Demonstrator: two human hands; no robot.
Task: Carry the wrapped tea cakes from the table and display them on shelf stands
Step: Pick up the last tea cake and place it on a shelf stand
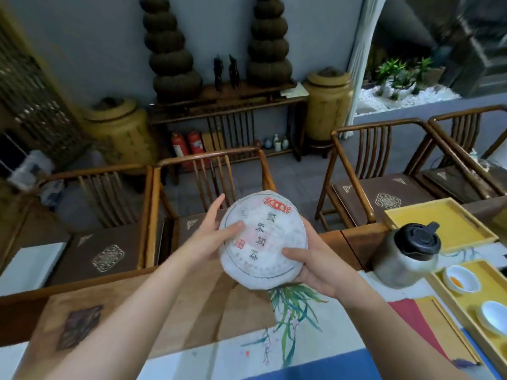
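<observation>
I hold a round tea cake (264, 237) wrapped in white paper, with a red label and dark characters on its face, lifted above the wooden table (115, 319). More than one cake appears stacked in the bundle. My left hand (212, 234) grips its left edge, thumb on the face and fingers behind. My right hand (312, 266) cups it from the lower right, thumb lying on the front. No shelf stand is in view.
A steel kettle with a black lid (406, 256) stands to the right. Yellow trays (444, 223) hold small white cups (461, 278). Wooden chairs (214, 174) line the table's far side. A dark console table (227, 102) and yellow jars (327, 105) stand by the wall.
</observation>
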